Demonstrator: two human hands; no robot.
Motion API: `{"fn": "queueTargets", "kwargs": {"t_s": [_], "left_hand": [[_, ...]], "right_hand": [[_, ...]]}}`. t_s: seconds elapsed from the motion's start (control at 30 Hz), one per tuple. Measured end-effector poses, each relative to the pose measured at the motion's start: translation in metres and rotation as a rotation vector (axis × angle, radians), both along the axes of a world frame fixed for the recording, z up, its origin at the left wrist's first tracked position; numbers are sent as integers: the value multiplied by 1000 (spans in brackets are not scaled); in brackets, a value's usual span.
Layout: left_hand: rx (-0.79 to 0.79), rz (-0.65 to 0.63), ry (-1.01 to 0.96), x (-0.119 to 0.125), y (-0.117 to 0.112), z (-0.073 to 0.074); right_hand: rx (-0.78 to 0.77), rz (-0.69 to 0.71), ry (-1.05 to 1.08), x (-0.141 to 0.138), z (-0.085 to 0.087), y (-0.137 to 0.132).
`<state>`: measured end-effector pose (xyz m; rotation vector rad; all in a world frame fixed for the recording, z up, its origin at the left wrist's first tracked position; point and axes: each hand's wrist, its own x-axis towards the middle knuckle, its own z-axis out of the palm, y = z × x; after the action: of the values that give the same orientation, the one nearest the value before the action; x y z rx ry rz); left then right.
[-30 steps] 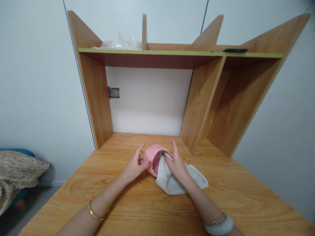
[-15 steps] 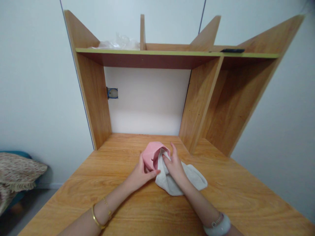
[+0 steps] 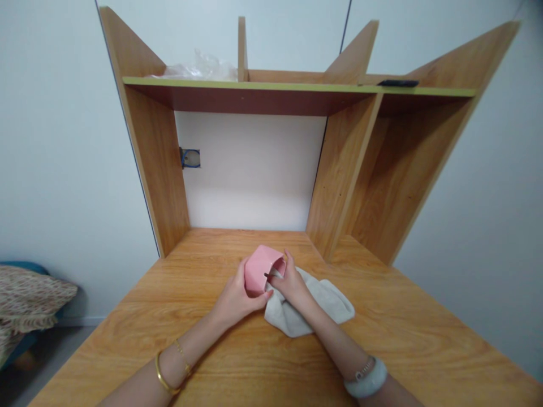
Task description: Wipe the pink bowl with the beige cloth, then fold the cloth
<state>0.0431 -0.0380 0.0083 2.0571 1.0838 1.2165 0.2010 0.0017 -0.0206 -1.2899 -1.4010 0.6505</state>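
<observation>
A pink faceted pot [image 3: 259, 268] lies tilted just above the desk, its opening turned to the right. My left hand [image 3: 237, 297] grips it from the left, thumb along the lower rim. My right hand [image 3: 292, 284] is at the opening, with its fingers partly inside the pot and closed on a pale grey cloth [image 3: 326, 302]. Part of the cloth is tucked into the pot; the rest spreads over the desk beneath my right wrist. A small dark notch or mark shows at the rim. The fingertips inside are hidden.
The wooden desk [image 3: 178, 339] carries a hutch with upright panels [image 3: 339, 181] behind my hands. On its upper shelf [image 3: 288, 86] lie a clear plastic bag [image 3: 199, 68] and a flat black object [image 3: 397, 83]. A fringed cover [image 3: 34, 294] is at the left.
My right hand has pushed deeper into the pot with the cloth. The pot has turned slightly, so less of its inside shows. The view has shifted a little.
</observation>
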Motion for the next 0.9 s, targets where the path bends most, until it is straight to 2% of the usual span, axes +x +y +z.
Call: {"fn": "queueTargets", "kwargs": {"t_s": [0.1,0.2,0.43,0.63,0.77,0.9], "left_hand": [[-24,-24,54,1,-3,0],[-22,-46,78,2,-5,0],[-38,-14,-16,3,-1,4],[-54,34,3,1,1,5],[-12,83,162,-1,-3,11],[64,145,488,0,-10,13]], "right_hand": [[-49,-45,-95,7,3,2],[-30,-105,-215,13,11,-1],[46,-163,-433,13,32,-17],[42,-201,-559,12,35,-23],[10,-211,-601,12,38,-24],[-18,-187,-628,12,41,-26]]}}
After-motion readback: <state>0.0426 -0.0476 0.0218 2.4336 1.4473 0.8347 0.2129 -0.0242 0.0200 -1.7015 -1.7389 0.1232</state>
